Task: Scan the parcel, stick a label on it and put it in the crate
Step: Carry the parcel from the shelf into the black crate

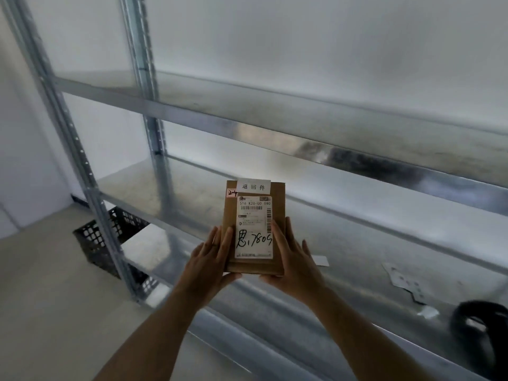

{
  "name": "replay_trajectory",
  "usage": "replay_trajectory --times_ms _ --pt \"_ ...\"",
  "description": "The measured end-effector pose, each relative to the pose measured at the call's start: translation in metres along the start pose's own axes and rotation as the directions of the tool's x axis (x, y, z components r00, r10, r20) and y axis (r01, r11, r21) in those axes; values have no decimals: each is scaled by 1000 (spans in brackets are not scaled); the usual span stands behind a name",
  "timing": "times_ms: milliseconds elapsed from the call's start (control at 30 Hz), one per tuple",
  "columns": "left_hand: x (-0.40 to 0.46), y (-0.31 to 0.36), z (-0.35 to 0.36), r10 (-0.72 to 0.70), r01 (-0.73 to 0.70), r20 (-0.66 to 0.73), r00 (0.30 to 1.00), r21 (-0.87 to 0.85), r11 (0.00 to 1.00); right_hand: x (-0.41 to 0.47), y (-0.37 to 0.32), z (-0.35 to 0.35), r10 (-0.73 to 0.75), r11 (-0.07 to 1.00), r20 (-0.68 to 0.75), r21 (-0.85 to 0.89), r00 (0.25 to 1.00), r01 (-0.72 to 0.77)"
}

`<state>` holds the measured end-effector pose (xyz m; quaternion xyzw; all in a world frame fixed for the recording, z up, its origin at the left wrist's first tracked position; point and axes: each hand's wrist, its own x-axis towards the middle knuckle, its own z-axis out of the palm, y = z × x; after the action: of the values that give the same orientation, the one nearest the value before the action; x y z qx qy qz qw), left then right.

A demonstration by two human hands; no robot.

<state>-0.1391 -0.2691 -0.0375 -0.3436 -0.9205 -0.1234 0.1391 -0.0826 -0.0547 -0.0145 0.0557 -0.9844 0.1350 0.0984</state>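
A small brown cardboard parcel (231, 215) is held upright in front of the metal shelving. It carries a white shipping label (254, 226) with barcodes and black handwriting, a white strip label (253, 186) at its top edge and a small pink tag (231, 192) at the top left corner. My left hand (210, 264) grips its lower left side, fingers lying on the front. My right hand (291, 259) grips the lower right side. A black plastic crate (110, 240) stands on the floor at the left, under the lowest shelf and partly hidden by the rack post.
Galvanised steel shelves (343, 270) fill the view ahead. On the shelf at the right lie a sheet of label backing (404, 281), a white paper slip (321, 261) and a black rounded object (481, 331). A rack post (90, 171) stands at the left. Beige floor (55, 298) lies below.
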Motion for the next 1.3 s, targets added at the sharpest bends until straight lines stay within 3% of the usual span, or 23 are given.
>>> replay_trajectory --times_ms 300,467,800,1000,1133,1300 --pt "-74 -150 -65 -274 272 -17 962 181 945 108 -148 64 -276 952 11 145 961 271" --pt "-90 -231 -83 -402 401 -35 915 190 896 185 -217 97 -379 918 60 152 923 367" --pt "-84 -430 -109 -612 602 -49 790 256 757 369 -351 180 -521 823 115 331 846 462" --pt "-104 -544 -116 -698 694 -69 713 213 688 447 -440 233 -599 770 136 369 789 520" --pt "-114 -629 -127 -700 696 -76 710 225 681 498 -500 267 -602 762 149 402 784 508" --pt "-111 -758 -146 -626 613 -24 779 234 754 567 -575 311 -523 798 123 419 843 434"
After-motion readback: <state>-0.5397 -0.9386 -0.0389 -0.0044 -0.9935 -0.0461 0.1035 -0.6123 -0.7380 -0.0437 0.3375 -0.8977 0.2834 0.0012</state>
